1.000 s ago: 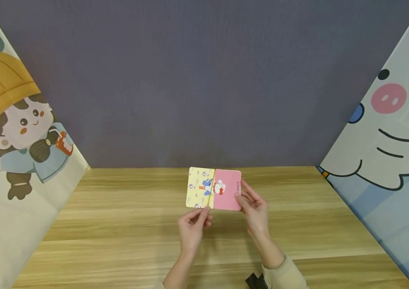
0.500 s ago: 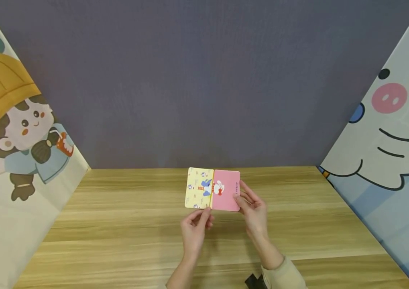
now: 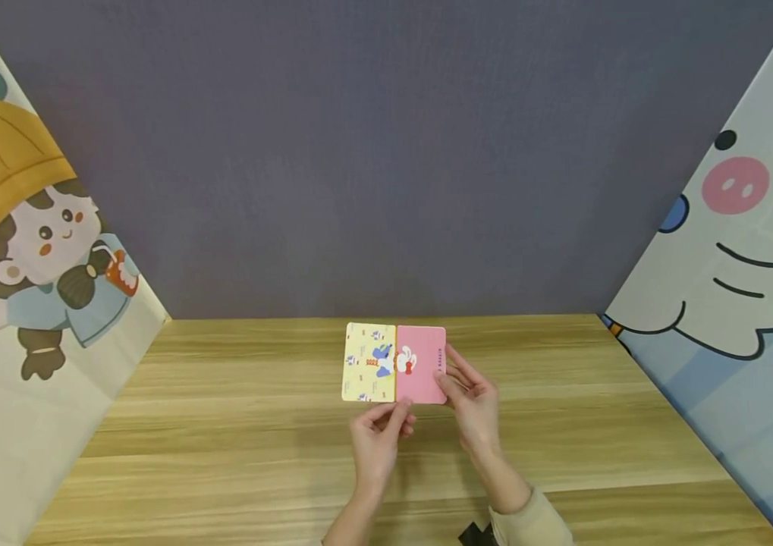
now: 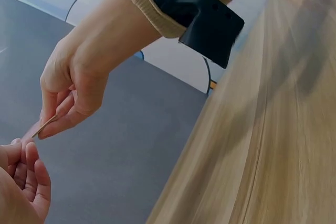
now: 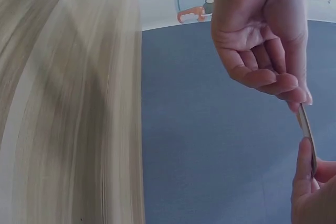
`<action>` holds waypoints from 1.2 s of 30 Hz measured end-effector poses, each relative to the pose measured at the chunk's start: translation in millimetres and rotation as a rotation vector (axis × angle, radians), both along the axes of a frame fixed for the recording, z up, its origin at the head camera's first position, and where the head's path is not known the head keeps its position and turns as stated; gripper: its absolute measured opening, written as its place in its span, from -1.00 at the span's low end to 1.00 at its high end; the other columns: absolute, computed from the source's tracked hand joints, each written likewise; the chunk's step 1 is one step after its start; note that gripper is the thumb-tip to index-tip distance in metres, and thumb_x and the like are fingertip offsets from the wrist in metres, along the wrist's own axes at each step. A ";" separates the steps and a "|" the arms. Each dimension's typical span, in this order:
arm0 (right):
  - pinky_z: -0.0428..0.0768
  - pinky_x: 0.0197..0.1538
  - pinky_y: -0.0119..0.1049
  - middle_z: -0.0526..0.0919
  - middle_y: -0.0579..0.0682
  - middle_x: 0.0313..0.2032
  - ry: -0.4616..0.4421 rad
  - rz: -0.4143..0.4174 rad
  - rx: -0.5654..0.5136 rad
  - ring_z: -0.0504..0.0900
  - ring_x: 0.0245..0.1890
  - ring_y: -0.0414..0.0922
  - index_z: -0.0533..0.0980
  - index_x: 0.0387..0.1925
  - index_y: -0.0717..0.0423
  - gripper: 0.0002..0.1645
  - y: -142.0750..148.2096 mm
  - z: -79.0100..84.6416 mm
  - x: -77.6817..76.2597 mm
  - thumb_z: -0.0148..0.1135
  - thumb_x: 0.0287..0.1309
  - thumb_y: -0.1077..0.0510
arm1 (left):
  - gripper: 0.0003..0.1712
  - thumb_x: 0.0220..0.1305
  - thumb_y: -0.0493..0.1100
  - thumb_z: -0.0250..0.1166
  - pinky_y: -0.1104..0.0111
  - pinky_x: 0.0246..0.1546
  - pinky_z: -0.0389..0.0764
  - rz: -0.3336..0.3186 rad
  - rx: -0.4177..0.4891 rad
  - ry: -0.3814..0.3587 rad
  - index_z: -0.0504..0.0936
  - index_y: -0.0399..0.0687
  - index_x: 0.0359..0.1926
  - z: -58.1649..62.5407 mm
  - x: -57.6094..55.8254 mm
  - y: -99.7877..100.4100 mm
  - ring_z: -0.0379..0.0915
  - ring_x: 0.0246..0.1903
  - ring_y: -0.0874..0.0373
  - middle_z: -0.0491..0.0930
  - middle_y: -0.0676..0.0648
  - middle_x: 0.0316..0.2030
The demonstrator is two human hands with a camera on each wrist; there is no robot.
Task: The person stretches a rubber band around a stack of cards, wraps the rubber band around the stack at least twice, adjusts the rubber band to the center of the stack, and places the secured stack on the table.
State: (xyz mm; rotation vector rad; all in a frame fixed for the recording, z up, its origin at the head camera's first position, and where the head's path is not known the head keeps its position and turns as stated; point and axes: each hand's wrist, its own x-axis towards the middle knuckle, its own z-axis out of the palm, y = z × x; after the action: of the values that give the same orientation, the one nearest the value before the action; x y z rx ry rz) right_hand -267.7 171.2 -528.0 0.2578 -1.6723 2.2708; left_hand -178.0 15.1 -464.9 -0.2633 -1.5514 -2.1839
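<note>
In the head view, a small flat two-panel card (image 3: 425, 341) is held up over the table's far part, its printed face toward me. Its left panel is yellow with a blue dog; the right is pink with a white rabbit. My left hand (image 3: 376, 446) pinches the bottom edge just right of the middle, thumb in front. At the lower right edge, my right hand (image 3: 478, 413) grips the pink panel with its thumb in front and fingers behind. Seen edge-on in the right wrist view, the card (image 5: 304, 121) is thin and spans both hands' fingertips.
A wood-grain table (image 3: 236, 455) lies below the hands, with a dark grey panel (image 3: 386, 159) rising behind it. Cartoon-printed sheets flank it: a child in a yellow hat (image 3: 45, 235) on the left and a pink-snouted figure (image 3: 734, 186) on the right.
The card has shifted left and slightly toward me, and now sits more level. My right hand moved left with it; my left hand slid right along the bottom edge to the pink panel.
</note>
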 end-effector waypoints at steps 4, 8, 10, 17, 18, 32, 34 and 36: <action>0.60 -0.32 -0.08 0.55 0.24 -0.13 0.000 -0.011 -0.002 0.55 -0.21 0.17 0.40 0.12 -0.01 -0.38 -0.4 0.2 -0.5 0.30 -0.06 0.23 | -0.77 0.08 -0.33 0.25 0.39 -0.63 0.59 -0.008 0.007 -0.140 0.55 -0.55 -0.44 32.7 16.0 -0.8 0.45 -0.70 0.27 0.57 -0.22 -0.63; 0.60 -0.33 -0.10 0.55 0.24 -0.13 -0.010 -0.019 0.000 0.55 -0.20 0.16 0.40 0.12 -0.01 -0.39 1.5 -0.5 -1.5 0.30 -0.06 0.22 | -0.83 0.06 -0.33 0.26 0.39 -0.62 0.59 -0.029 -0.001 -0.120 0.59 -0.45 -0.40 24.3 13.9 -1.8 0.46 -0.69 0.26 0.58 -0.23 -0.60; 0.60 -0.33 -0.10 0.55 0.23 -0.12 -0.016 -0.024 -0.001 0.55 -0.20 0.15 0.40 0.12 -0.02 -0.39 2.8 -0.4 -1.6 0.30 -0.06 0.22 | -0.83 0.05 -0.31 0.27 0.39 -0.62 0.59 -0.043 -0.017 -0.131 0.60 -0.42 -0.39 23.5 15.4 -2.8 0.47 -0.68 0.24 0.58 -0.25 -0.58; 0.60 -0.32 -0.10 0.53 0.24 -0.10 -0.034 -0.024 -0.019 0.55 -0.19 0.16 0.39 0.12 -0.01 -0.38 8.8 1.0 -0.9 0.31 -0.06 0.22 | -0.79 0.02 -0.36 0.28 0.35 -0.53 0.61 -0.098 -0.082 -0.228 0.55 -0.50 -0.33 57.2 32.8 -13.5 0.50 -0.60 0.27 0.58 -0.29 -0.50; 0.60 -0.33 -0.10 0.53 0.23 -0.10 -0.036 -0.025 -0.015 0.55 -0.19 0.15 0.39 0.12 -0.01 -0.38 9.4 1.0 -0.8 0.31 -0.06 0.22 | -0.80 0.01 -0.39 0.27 0.33 -0.52 0.61 -0.100 -0.093 -0.226 0.55 -0.51 -0.33 63.0 35.4 -15.7 0.49 -0.60 0.27 0.58 -0.29 -0.49; 0.60 -0.33 -0.09 0.52 0.26 -0.10 -0.065 -0.006 -0.031 0.55 -0.21 0.15 0.37 0.14 0.02 -0.36 15.2 6.0 7.4 0.30 -0.06 0.24 | -0.81 -0.04 -0.31 0.33 0.43 -0.45 0.57 0.027 -0.336 -0.043 0.61 -0.29 -0.33 68.6 26.7 -45.1 0.47 -0.42 0.20 0.59 -0.09 -0.43; 0.60 -0.33 -0.10 0.52 0.26 -0.10 -0.064 -0.006 -0.027 0.56 -0.21 0.14 0.37 0.14 0.02 -0.36 15.5 6.5 8.6 0.30 -0.06 0.24 | -0.81 -0.03 -0.31 0.33 0.42 -0.45 0.57 0.036 -0.353 0.006 0.60 -0.31 -0.32 69.0 24.0 -49.8 0.47 -0.40 0.17 0.58 -0.11 -0.41; 0.60 -0.33 -0.10 0.53 0.25 -0.10 -0.061 -0.007 -0.022 0.56 -0.22 0.13 0.37 0.14 0.02 -0.36 15.7 6.7 9.5 0.30 -0.06 0.24 | -0.80 -0.04 -0.33 0.33 0.42 -0.45 0.58 0.052 -0.370 0.055 0.59 -0.35 -0.32 69.5 20.8 -54.3 0.47 -0.39 0.13 0.58 -0.15 -0.40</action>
State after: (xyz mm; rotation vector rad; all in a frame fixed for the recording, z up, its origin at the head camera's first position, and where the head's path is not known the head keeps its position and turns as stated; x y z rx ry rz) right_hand -258.2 186.9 -521.3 0.1792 -1.6732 2.3127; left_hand -157.2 -39.2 -395.4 -0.3890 -1.9014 -1.8225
